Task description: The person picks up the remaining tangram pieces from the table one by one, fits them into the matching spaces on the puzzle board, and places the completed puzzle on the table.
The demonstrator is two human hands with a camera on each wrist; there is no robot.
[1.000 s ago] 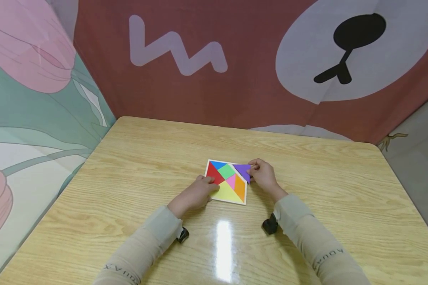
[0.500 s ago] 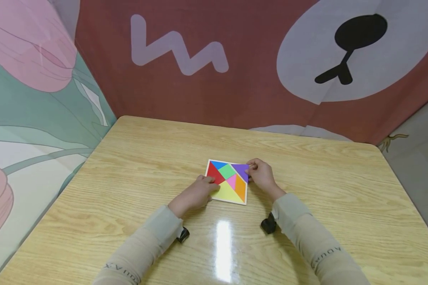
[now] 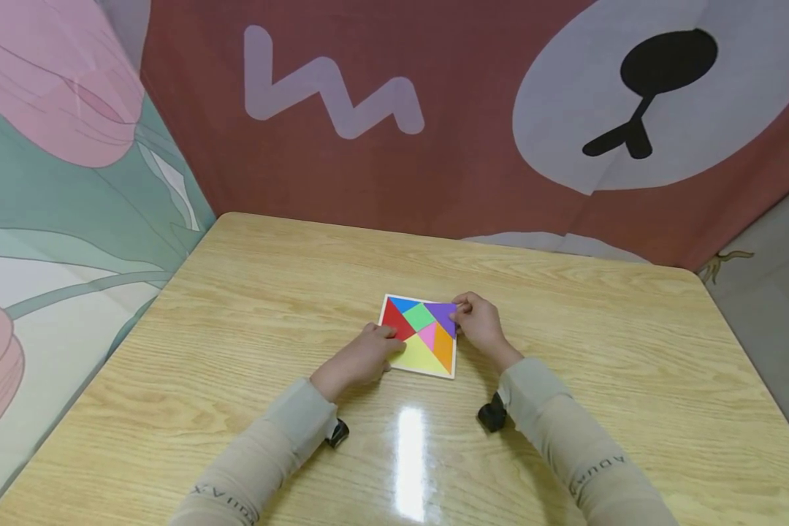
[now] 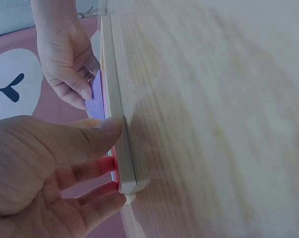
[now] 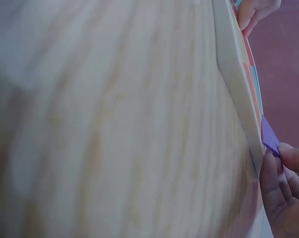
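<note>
A square tangram puzzle board [image 4: 118,94] with a pale rim lies on the table. Red [image 3: 396,321], blue [image 3: 404,303], green [image 3: 419,317], pink [image 3: 427,335], orange [image 3: 443,349] and yellow [image 3: 421,356] pieces sit flat in it. My left hand [image 3: 364,354] holds the board's left side, thumb against the near edge and fingers over the red and yellow pieces. At the far right corner, my right hand [image 3: 483,321] pinches a purple triangle [image 3: 443,315] between thumb and fingers. In the right wrist view this triangle [image 5: 270,135] tilts up from the board.
The wood-grain table [image 3: 269,277] stretches out around the board on all sides. A printed cloth [image 3: 467,175] hangs behind its far edge, and another [image 3: 59,197] hangs at the left. Each wrist carries a small black camera [image 3: 493,415].
My right hand has moved slightly left, bringing the purple triangle from beyond the board's right edge in over its far right corner. The left hand keeps its hold on the board.
</note>
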